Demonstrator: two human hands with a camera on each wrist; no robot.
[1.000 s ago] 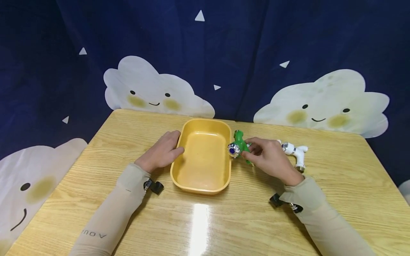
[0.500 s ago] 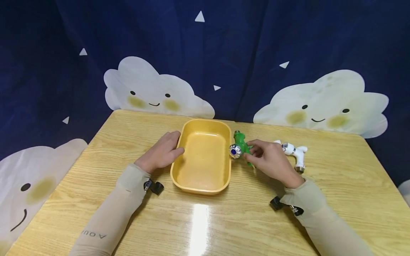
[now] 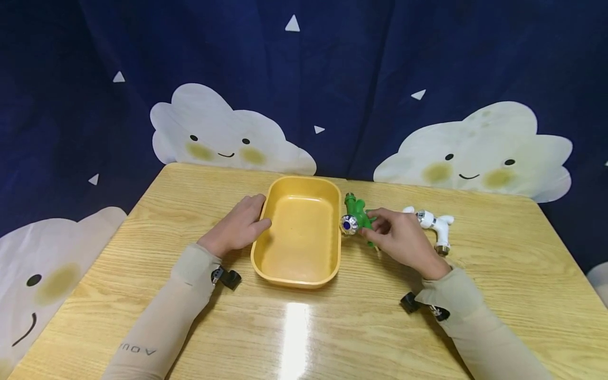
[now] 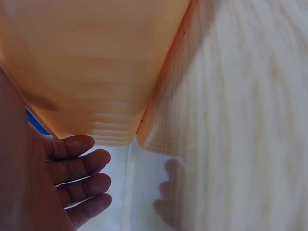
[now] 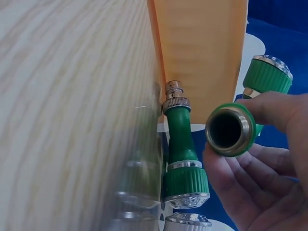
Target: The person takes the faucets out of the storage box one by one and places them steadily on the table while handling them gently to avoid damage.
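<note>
At the left rim of a yellow plastic basin (image 3: 299,237), my left hand (image 3: 237,224) holds on, its thumb over the edge. The left wrist view has that hand's fingers (image 4: 89,185) outside the basin wall. My right hand (image 3: 399,237) pinches a green tap (image 3: 349,225) with a chrome knob, just right of the basin. Its open threaded end faces the right wrist camera. Below it in that view, a second green tap (image 5: 180,139) lies on the table, nozzle towards the basin; in the head view the hand partly hides the pair.
A white tap (image 3: 442,227) with a brass end lies to the right, partly behind my right hand. Everything stands on a light wooden table (image 3: 228,327). A dark blue curtain (image 3: 351,63) with clouds hangs behind its back edge.
My right hand has turned the held green tap slightly, so more green shows behind its knob. My left hand keeps its place on the basin. The head view has shifted a little.
</note>
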